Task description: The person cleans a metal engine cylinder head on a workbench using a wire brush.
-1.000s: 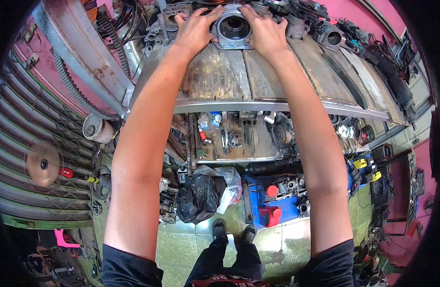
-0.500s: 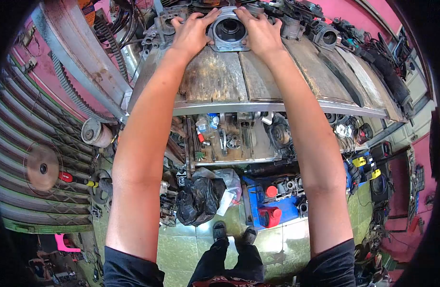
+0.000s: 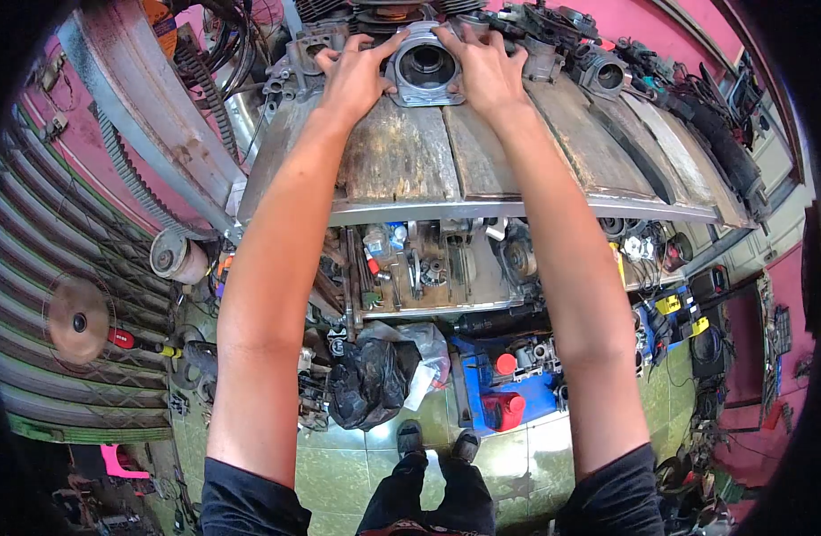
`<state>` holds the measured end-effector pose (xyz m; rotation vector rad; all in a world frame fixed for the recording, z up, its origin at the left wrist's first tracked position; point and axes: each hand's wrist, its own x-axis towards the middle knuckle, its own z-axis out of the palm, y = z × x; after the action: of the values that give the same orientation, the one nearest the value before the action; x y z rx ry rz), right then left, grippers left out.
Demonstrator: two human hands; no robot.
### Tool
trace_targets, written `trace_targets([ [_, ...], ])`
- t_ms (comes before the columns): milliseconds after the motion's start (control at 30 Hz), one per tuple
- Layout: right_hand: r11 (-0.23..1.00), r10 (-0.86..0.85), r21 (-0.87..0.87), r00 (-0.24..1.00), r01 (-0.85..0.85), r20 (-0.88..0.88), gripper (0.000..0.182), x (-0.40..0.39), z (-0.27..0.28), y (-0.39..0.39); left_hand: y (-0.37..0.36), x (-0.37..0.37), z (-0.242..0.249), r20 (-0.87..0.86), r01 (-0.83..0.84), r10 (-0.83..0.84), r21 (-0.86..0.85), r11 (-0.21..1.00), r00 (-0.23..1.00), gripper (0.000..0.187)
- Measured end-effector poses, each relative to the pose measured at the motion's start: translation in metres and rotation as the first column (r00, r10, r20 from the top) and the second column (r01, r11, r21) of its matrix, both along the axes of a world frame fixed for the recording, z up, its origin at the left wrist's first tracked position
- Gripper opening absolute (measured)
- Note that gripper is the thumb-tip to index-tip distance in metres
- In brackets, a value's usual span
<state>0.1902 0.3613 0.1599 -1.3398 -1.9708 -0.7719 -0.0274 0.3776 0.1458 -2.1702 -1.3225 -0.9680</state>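
Note:
A silver metal housing with a round dark bore (image 3: 421,96) stands on the wooden workbench (image 3: 397,156), near its back part. My left hand (image 3: 355,79) grips the housing's left side, fingers over its upper edge and thumb low beside it. On the right side, my right hand (image 3: 487,73) holds the same part in a mirrored way, fingertips at its top. The round opening faces me between both hands. Other metal castings lie close by, one to the left (image 3: 314,52) and one to the right (image 3: 604,75).
Below the bench is a shelf (image 3: 446,308) with tools and small parts. A black plastic bag (image 3: 373,380) and a blue tray (image 3: 540,397) with a red bottle (image 3: 504,411) are on the floor. A fan (image 3: 78,320) is at left.
The view has shifted slightly, so the bench and housing appear a little lower. Both hands keep their hold on the housing.

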Motion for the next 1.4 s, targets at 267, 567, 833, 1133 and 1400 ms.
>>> trace_targets([
  [267, 0.999, 0.014, -0.034, 0.995, -0.017, -0.097, 0.087, -0.001, -0.008, -0.004, 0.002, -0.007, 0.004, 0.005, 0.061, -0.061, -0.018, 0.998, 0.998, 0.084],
  [567, 0.997, 0.071, 0.039, 0.996, -0.069, -0.055, 0.090, 0.007, -0.015, 0.003, 0.007, -0.010, 0.006, -0.007, 0.087, -0.087, -0.005, 0.996, 0.996, 0.080],
  [833, 0.996, 0.086, -0.026, 0.991, -0.089, -0.099, 0.091, 0.008, -0.015, 0.003, 0.005, -0.013, 0.008, -0.004, 0.083, -0.083, -0.029, 0.996, 0.997, 0.080],
  [1133, 0.993, 0.120, 0.004, 0.988, -0.120, -0.093, 0.094, 0.007, -0.017, 0.004, 0.004, -0.012, 0.003, 0.014, 0.084, -0.084, 0.017, 0.996, 0.996, 0.077],
  [1400, 0.993, 0.114, -0.026, 0.986, -0.118, -0.121, 0.094, 0.007, -0.017, 0.002, 0.001, -0.010, 0.002, -0.022, 0.059, -0.057, 0.093, 0.994, 0.998, 0.076],
])
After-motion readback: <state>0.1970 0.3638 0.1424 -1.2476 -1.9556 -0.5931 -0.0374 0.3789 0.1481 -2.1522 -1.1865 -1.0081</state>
